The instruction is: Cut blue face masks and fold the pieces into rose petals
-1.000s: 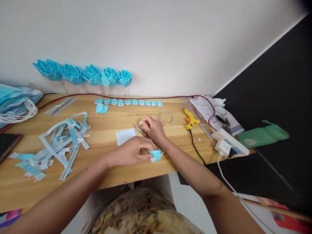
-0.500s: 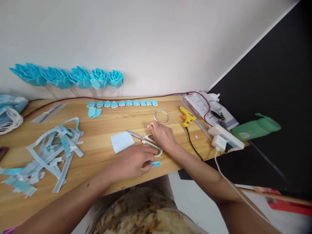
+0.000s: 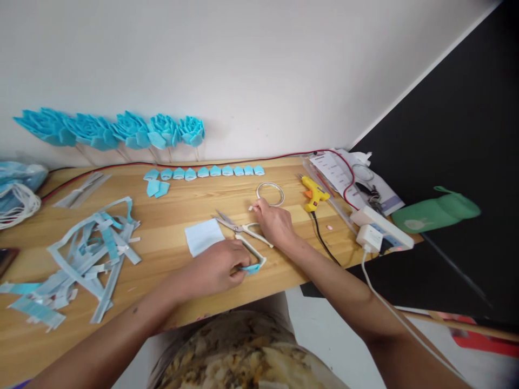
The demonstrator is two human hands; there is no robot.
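My left hand (image 3: 219,266) is closed, pinching a small folded blue fabric piece (image 3: 252,268) between thumb and fingers. Its knuckles lie beside the lower handle of the scissors (image 3: 236,229), whose blades are parted and point left; whether the hand touches them I cannot tell. My right hand (image 3: 274,222) is closed at the upper handle, with a small white bit (image 3: 251,208), like tape, at its fingertips. Just behind it lies a thin tape roll (image 3: 279,189). A light blue fabric sheet (image 3: 203,236) is partly covered by my left hand.
Folded blue petals (image 3: 203,172) line the back of the table. Blue fabric flowers (image 3: 133,131) on sticks lean against the wall. Cut strips (image 3: 111,243) lie at left. A yellow glue gun (image 3: 316,195), power strip (image 3: 383,229) and green bottle (image 3: 436,212) are at right.
The scissors have opened wider, their handles spread apart. My left hand has shifted slightly left with the blue piece, and my right hand slightly right. The view has moved a little.
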